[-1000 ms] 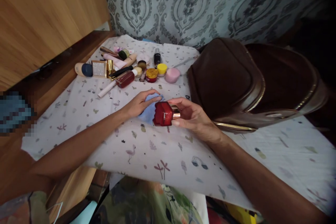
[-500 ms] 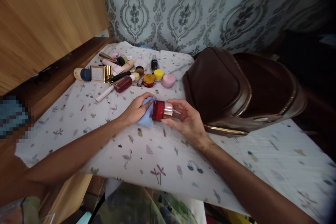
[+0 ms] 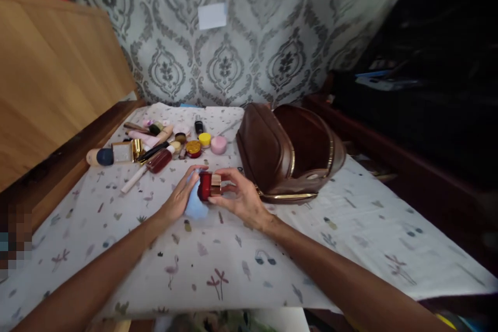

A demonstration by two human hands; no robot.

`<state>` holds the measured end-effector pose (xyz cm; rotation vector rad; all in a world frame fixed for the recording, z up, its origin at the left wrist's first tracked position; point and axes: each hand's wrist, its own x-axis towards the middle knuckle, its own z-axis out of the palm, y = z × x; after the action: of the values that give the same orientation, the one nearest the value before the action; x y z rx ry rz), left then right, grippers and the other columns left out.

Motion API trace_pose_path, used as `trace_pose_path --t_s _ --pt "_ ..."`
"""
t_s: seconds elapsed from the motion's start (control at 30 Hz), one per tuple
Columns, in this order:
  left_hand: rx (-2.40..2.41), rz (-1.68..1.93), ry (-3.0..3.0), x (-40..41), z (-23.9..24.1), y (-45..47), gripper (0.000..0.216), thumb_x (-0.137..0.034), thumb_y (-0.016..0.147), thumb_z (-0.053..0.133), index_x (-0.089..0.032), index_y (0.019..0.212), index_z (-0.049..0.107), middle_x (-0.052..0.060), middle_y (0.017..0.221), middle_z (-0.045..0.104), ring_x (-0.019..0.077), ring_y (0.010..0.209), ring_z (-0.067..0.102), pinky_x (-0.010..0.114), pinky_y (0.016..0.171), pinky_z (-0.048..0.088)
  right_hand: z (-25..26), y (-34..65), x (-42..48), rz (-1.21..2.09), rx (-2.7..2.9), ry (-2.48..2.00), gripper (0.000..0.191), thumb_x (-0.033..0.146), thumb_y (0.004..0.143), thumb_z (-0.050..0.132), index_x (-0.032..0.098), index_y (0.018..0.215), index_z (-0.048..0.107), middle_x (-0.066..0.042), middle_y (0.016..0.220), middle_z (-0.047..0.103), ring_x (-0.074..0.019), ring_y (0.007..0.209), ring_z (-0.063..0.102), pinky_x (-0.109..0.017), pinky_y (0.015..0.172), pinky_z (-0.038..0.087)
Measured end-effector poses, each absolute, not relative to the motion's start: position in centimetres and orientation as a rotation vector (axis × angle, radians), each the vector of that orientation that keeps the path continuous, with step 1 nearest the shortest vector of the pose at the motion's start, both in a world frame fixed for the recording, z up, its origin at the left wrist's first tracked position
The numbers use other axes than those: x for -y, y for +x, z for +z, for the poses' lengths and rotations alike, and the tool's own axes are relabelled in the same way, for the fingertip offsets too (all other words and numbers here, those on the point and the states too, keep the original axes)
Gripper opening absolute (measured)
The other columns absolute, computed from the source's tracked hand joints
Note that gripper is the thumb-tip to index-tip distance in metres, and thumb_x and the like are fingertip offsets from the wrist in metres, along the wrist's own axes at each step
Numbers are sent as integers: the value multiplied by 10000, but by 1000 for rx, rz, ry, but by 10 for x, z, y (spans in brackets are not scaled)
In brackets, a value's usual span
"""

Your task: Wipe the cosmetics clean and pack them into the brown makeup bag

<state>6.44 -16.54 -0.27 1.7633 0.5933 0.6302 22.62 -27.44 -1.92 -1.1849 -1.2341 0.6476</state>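
Note:
A red cosmetic jar (image 3: 205, 187) with a shiny gold cap lies sideways between my hands, above the printed cloth. My right hand (image 3: 241, 198) grips it by the cap, thumb below and fingers above. Closed round a light blue cloth (image 3: 195, 206), my left hand (image 3: 180, 197) presses it against the jar's base. Just beyond sit a pink round jar (image 3: 218, 144), a yellow-lidded pot (image 3: 204, 139) and a gold-lidded red pot (image 3: 193, 149). A bottle of dark red liquid (image 3: 159, 160) rests to their left.
An unzipped brown leather bag (image 3: 268, 153) stands right of the hands. Several makeup items, including a glittery compact (image 3: 123, 152) and a blue-capped bottle (image 3: 100, 156), lie at the back left. A wooden panel (image 3: 58, 72) rises on the left, patterned wall (image 3: 223, 65) behind.
The view has tilted up and shifted, showing more wall and a white card on it. Both hands keep hold of the jar and cloth in much the same pose.

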Motion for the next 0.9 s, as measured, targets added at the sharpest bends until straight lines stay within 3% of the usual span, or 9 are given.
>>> trace_pose_path --t_s 0.1,0.2,0.3,0.4,0.53,0.63,0.73,0.9 --pt "-626 673 1747 166 -6 62 681 -771 876 497 -225 1263 619 80 1245 685 273 1175 638 396 1079 496 -13 226 273 885 1059 -1066 568 464 658 894 232 1072 583 -37 1036 687 -200 1009 664 -362 874 562" --pt "-673 716 1696 166 -9 61 694 -774 790 626 -233 1224 645 74 1253 688 279 1212 622 378 1057 522 -10 227 272 1089 889 -918 601 501 616 916 225 1030 579 -10 957 687 -166 864 675 -323 772 561" --pt "-699 707 1630 166 -9 62 677 -719 746 720 -225 1205 657 78 1205 707 291 1149 657 383 959 584 -7 227 272 1226 782 -791 591 526 626 906 210 992 566 2 899 680 -142 728 667 -287 650 543" --pt "-752 800 1597 168 -3 65 616 -676 727 760 -223 1139 687 76 1142 725 298 1095 679 372 840 627 2 227 276 1252 765 -764 603 551 629 898 201 983 557 -5 891 682 -142 726 662 -272 630 531" --pt "-787 993 1598 170 14 78 518 -649 744 757 -255 1079 718 50 1097 738 286 1078 694 376 866 626 29 233 288 1093 856 -814 629 549 620 904 221 1036 565 -10 947 660 -170 882 640 -285 701 537" --pt "-698 1049 1656 177 36 99 431 -592 811 725 -273 1101 716 34 1106 737 263 1113 683 368 960 590 58 247 305 877 1000 -851 563 501 701 872 235 1100 576 -30 1068 652 -184 1001 630 -312 820 529" --pt "-552 1091 1683 188 62 133 387 -556 885 660 -259 1131 694 29 1095 737 234 1084 689 335 960 572 83 267 322 683 1108 -879 519 447 788 818 243 1198 574 -52 1152 643 -204 1082 623 -354 911 532" --pt "-212 1036 2030 192 106 196 369 -491 996 513 -208 1182 660 65 1157 724 229 1089 677 341 986 528 103 308 338 476 1061 -887 517 503 877 714 245 1298 561 -68 1197 647 -218 1123 624 -380 957 539"
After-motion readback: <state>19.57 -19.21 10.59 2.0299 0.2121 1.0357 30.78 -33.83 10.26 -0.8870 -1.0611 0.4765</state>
